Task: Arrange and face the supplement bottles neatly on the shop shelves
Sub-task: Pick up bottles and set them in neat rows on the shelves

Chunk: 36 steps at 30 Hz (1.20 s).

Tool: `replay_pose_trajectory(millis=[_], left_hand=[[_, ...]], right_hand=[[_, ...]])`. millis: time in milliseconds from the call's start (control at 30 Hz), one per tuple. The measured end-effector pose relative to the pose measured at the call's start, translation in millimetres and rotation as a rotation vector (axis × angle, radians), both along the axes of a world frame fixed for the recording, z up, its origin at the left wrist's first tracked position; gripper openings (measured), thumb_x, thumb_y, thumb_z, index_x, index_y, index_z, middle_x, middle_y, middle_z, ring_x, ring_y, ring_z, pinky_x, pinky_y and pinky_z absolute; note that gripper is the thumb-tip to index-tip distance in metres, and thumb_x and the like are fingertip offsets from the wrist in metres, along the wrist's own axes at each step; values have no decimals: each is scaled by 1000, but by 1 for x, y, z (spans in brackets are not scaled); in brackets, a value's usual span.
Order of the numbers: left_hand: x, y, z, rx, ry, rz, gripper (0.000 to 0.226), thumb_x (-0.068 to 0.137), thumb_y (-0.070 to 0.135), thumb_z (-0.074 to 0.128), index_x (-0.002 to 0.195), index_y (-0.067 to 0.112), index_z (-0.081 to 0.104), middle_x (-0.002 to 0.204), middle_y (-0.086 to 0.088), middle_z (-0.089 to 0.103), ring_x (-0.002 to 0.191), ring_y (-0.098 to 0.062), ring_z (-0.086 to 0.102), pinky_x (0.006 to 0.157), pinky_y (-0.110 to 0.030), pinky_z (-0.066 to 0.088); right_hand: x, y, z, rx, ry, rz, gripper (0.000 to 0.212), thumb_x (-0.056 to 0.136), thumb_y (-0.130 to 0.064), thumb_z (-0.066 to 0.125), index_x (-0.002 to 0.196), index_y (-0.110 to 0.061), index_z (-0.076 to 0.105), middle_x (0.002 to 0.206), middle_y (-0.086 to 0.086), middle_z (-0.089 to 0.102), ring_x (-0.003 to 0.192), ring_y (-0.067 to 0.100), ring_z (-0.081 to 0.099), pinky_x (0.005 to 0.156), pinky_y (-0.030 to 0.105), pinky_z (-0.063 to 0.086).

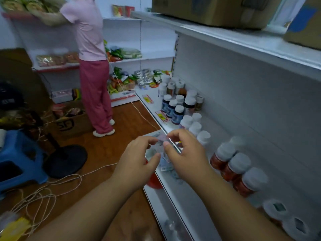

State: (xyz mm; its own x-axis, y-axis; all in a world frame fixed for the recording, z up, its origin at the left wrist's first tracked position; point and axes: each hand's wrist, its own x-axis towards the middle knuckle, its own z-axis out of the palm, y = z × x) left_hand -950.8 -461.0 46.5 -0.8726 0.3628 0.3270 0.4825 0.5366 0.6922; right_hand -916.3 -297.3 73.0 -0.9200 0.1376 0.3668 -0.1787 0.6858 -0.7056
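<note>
My left hand (pixel 137 157) and my right hand (pixel 187 153) meet in front of the white shelf's edge (pixel 171 186). Both pinch a small, crumpled, clear plastic packet (pixel 160 140) between thumb and fingers; it is too blurred to read. Supplement bottles stand upright on the shelf to the right. Three red-labelled bottles (pixel 231 164) with white caps form a row nearest my right hand. Plain white bottles (pixel 194 126) stand further along, then dark blue-labelled bottles (pixel 172 108) and a mixed group (pixel 173 86) at the far end. White tubs (pixel 278 208) sit at the near right.
An upper shelf (pixel 243 42) carrying cardboard boxes (pixel 208 9) overhangs the bottles. A person in pink (pixel 90 49) stands at the far snack shelves. A blue stool (pixel 20 160), a black fan base (pixel 66 159), loose string (pixel 52 188) and a cardboard box (pixel 73 124) lie on the wooden floor.
</note>
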Motion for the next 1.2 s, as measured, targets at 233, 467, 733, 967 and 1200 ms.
replay_pose_trajectory(millis=[233, 467, 733, 967, 1200], left_hand=[[-115, 43, -2, 11, -26, -169, 38, 89, 38, 60, 125, 33, 51, 117, 18, 52, 107, 2, 46, 90, -22, 41], [-212, 70, 3, -88, 19, -289, 38, 91, 41, 59, 126, 31, 51, 113, 18, 49, 107, 1, 43, 90, -21, 38], [-300, 78, -5, -100, 11, -448, 31, 89, 32, 60, 120, 30, 56, 110, 14, 53, 104, -3, 47, 83, -10, 31], [-366, 88, 1, 59, 59, -746, 28, 86, 29, 61, 113, 22, 61, 110, 4, 60, 101, -9, 52, 85, -7, 35], [-384, 103, 27, 181, -374, -1054, 64, 74, 38, 78, 122, 56, 39, 117, 33, 54, 106, 13, 53, 81, -7, 44]], right_hand=[[-106, 63, 9, 28, -36, -324, 17, 82, -42, 61, 96, -41, 51, 100, -15, 51, 86, -1, 51, 66, 12, 38], [-237, 132, 9, 246, -323, -486, 40, 85, -38, 65, 118, -19, 53, 121, 12, 51, 103, 28, 57, 83, 32, 46], [-273, 146, -18, 295, -497, -504, 24, 83, -25, 65, 94, -18, 44, 95, 7, 56, 91, 28, 57, 68, 30, 37], [-268, 114, 18, 297, -182, -827, 38, 78, -30, 70, 109, -18, 52, 101, 8, 58, 92, 24, 55, 70, 29, 40], [-251, 36, 61, -78, 121, -1127, 34, 70, -59, 64, 93, -37, 53, 89, -17, 59, 80, -9, 56, 57, 5, 41]])
